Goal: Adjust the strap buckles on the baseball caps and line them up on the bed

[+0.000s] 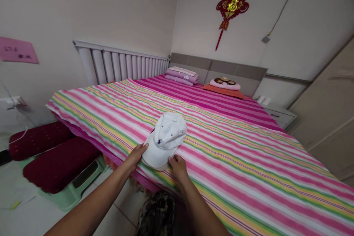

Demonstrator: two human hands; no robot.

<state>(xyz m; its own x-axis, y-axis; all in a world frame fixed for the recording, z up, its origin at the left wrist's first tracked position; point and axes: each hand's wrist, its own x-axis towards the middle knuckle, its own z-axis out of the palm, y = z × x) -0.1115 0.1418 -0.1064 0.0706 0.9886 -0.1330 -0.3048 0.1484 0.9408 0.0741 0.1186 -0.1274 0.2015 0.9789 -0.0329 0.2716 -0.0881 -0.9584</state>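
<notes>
White radiator (129, 63) along pale wall (121, 7)

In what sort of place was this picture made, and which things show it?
Most likely a bedroom in a home. A wide bed with a striped sheet fills the middle, folded bedding lies near its headboard, and a small bedside cabinet stands beside it.

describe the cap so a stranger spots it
Find the bed, then the near edge of its striped sheet. There, the left hand and right hand hold the cap by its brim. Unlike the sheet, it's plain white with a small dark logo.
</notes>
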